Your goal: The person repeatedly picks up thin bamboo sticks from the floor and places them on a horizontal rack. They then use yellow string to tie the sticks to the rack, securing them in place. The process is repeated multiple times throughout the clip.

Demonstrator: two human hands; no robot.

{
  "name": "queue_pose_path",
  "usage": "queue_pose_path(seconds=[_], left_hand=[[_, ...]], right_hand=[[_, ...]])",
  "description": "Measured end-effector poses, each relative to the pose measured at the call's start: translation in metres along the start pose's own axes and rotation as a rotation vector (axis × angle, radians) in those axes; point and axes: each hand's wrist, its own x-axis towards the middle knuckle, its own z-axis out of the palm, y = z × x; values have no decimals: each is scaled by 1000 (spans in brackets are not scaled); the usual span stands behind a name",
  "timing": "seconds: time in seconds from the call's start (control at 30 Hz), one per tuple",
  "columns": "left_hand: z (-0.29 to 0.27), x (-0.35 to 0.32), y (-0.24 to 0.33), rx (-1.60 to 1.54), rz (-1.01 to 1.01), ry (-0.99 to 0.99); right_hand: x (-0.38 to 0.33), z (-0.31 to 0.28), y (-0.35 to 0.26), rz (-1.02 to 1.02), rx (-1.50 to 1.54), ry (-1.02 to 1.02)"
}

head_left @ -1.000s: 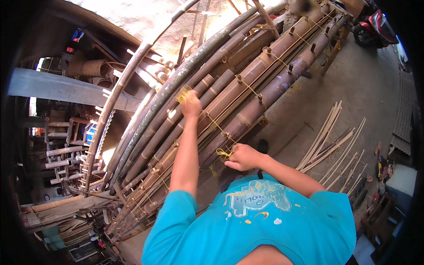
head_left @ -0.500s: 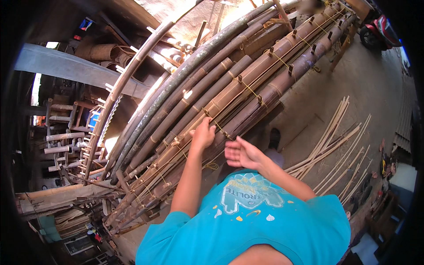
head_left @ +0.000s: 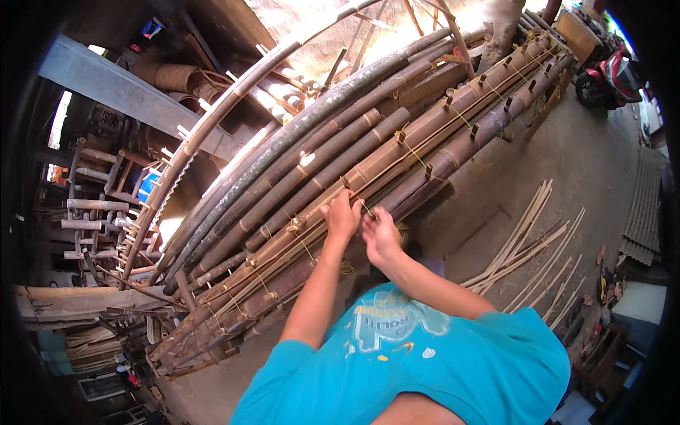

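Note:
Two long brown bamboo poles, an upper one [head_left: 418,145] and a lower one [head_left: 453,156], slant across the middle with thin split strips between them. Short dark pegs [head_left: 474,130] stand along both. Thin yellow cord [head_left: 365,206] crosses from pole to pole, and a short stretch shows between my hands. My left hand [head_left: 343,216] rests by the upper pole below a peg [head_left: 346,182], fingers bent and closed on the cord. Close beside it, my right hand [head_left: 382,237] has its fingers curled in at the cord's lower end by another peg; its fingertips are partly hidden.
More bamboo poles [head_left: 312,170] lie behind the pair. A curved pegged bamboo rail [head_left: 191,145] arches at left. Split bamboo strips [head_left: 520,237] lie on the floor at right. A red motorcycle [head_left: 613,78] stands at the far right.
My right hand has moved in toward the left one and its spread fingers have curled in at the cord. The whole view has shifted slightly.

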Motion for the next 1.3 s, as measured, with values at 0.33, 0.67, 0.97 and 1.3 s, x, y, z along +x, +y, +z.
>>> queue_pose_path(seconds=[0.33, 0.67, 0.97, 1.3], left_hand=[[0, 2, -8, -19, 25, 85], [30, 2, -36, -789, 348, 224], [-20, -1, -10, -134, 29, 3], [-41, 62, 18, -638, -45, 71]], right_hand=[[0, 19, -49, -972, -1228, -140], [0, 139, -65, -908, -1951, -1257], [-3, 133, -136, -94, -1043, -1134], [-6, -22, -66, -700, -1590, -1034]])
